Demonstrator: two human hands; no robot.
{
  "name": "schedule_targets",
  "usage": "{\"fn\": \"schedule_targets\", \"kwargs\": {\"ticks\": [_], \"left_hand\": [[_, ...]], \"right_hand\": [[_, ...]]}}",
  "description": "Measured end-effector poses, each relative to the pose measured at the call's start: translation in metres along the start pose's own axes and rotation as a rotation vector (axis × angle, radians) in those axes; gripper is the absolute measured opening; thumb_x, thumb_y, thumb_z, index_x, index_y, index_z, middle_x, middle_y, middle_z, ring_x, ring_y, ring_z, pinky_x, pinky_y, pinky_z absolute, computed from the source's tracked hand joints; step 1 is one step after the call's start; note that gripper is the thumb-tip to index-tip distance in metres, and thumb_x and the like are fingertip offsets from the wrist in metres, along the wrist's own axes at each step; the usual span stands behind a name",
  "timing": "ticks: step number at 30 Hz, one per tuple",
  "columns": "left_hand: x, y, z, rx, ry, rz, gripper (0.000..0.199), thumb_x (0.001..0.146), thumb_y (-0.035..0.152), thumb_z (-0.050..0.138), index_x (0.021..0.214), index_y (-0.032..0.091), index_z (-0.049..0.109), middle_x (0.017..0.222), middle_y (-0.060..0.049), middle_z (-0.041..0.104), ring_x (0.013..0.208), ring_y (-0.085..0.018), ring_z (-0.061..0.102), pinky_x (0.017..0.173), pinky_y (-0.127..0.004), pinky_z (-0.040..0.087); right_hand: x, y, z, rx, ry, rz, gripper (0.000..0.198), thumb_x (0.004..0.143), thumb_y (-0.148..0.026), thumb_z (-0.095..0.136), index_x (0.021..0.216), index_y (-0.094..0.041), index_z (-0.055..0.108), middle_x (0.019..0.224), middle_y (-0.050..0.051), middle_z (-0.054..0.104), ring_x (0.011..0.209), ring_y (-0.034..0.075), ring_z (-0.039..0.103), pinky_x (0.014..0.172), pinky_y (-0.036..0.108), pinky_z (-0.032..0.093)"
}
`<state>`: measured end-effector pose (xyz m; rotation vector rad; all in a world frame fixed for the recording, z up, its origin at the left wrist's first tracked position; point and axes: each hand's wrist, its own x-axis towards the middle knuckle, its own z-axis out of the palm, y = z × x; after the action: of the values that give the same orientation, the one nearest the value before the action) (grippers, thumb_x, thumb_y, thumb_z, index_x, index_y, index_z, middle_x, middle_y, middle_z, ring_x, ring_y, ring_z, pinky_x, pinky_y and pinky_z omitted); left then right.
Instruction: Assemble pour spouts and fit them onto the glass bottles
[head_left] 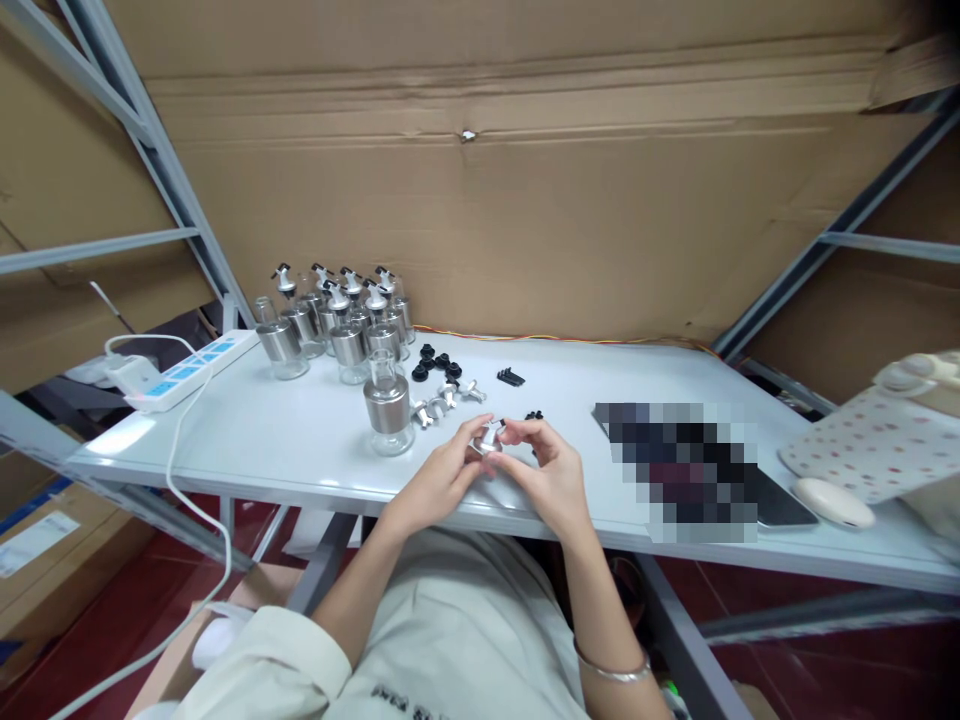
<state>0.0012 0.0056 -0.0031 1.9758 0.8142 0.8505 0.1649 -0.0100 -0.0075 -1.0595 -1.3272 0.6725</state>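
Near the table's front edge, my left hand (442, 478) grips a silver bottle pourer spout (488, 440) between thumb and fingers. My right hand (553, 472) closes on the same spout from the other side, its fingertips at a small black piece on top. Fingers partly hide the spout. To the left stands a glass bottle (388, 408) with a steel band and no spout. Behind my hands lie several loose silver spouts (448, 394), several black stoppers (435, 363) and a row of small black levers (511, 377). More tiny black parts (534, 416) sit just beyond my right hand.
Several banded bottles (349, 345), most topped with spouts, crowd the back left. A white power strip (199, 370) with a cable lies at the left edge. On the right are a blurred-out dark flat item (784, 505), a white oval object (834, 502) and a spotted bag (840, 450).
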Motion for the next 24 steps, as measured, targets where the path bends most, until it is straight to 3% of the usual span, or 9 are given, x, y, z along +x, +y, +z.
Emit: {"fn": "schedule_targets", "kwargs": {"ticks": [4,7,9,14,19,24], "left_hand": [[0.0004,0.0003,0.0016,-0.05,0.027,-0.009,0.054,0.092,0.021,0.041,0.143,0.021,0.023,0.11,-0.009,0.063,0.097,-0.019,0.064,0.099,-0.038,0.042],[0.0007,-0.0013,0.0041,-0.136,0.062,-0.023,0.056,0.093,0.021,0.04,0.143,0.026,0.015,0.134,-0.012,0.048,0.093,-0.016,0.066,0.097,-0.037,0.044],[0.001,-0.0031,0.0056,-0.167,0.089,-0.034,0.049,0.093,0.023,0.04,0.138,0.025,0.021,0.139,-0.014,0.041,0.092,-0.015,0.066,0.094,-0.036,0.046],[0.0015,-0.0065,0.0075,-0.165,0.108,-0.017,0.029,0.094,0.025,0.04,0.121,0.021,0.031,0.128,-0.011,0.049,0.092,-0.015,0.066,0.089,-0.034,0.049],[0.0006,-0.0064,0.0071,-0.147,0.075,-0.004,0.029,0.094,0.026,0.04,0.121,0.022,0.03,0.122,-0.01,0.052,0.092,-0.016,0.067,0.088,-0.034,0.049],[0.0002,-0.0061,0.0048,-0.089,0.056,-0.018,0.028,0.094,0.027,0.039,0.12,0.02,0.032,0.105,-0.007,0.062,0.091,-0.018,0.067,0.087,-0.036,0.047]], "right_hand": [[0.0015,0.002,0.0024,-0.032,0.009,-0.067,0.029,0.068,-0.028,0.074,0.09,-0.022,0.056,0.083,0.002,0.063,0.08,0.018,0.06,0.077,0.035,0.048],[0.0027,0.0032,0.0021,-0.064,0.028,-0.084,0.027,0.074,-0.031,0.069,0.096,-0.022,0.056,0.084,0.002,0.063,0.08,0.018,0.061,0.078,0.036,0.047],[0.003,0.0029,0.0011,-0.093,-0.002,-0.087,0.031,0.076,-0.031,0.067,0.104,-0.022,0.058,0.086,0.003,0.064,0.082,0.019,0.061,0.079,0.037,0.047],[0.003,0.0009,0.0001,-0.151,-0.048,-0.131,0.025,0.076,-0.028,0.067,0.101,-0.024,0.064,0.089,0.004,0.066,0.084,0.02,0.061,0.077,0.036,0.048],[0.0034,0.003,0.0007,-0.101,0.001,-0.114,0.036,0.074,-0.028,0.068,0.11,-0.024,0.06,0.083,0.002,0.066,0.081,0.019,0.062,0.077,0.036,0.049],[0.0032,0.0038,-0.0004,-0.118,-0.025,-0.127,0.032,0.075,-0.027,0.067,0.107,-0.023,0.063,0.082,0.002,0.066,0.077,0.018,0.061,0.077,0.035,0.049]]}}
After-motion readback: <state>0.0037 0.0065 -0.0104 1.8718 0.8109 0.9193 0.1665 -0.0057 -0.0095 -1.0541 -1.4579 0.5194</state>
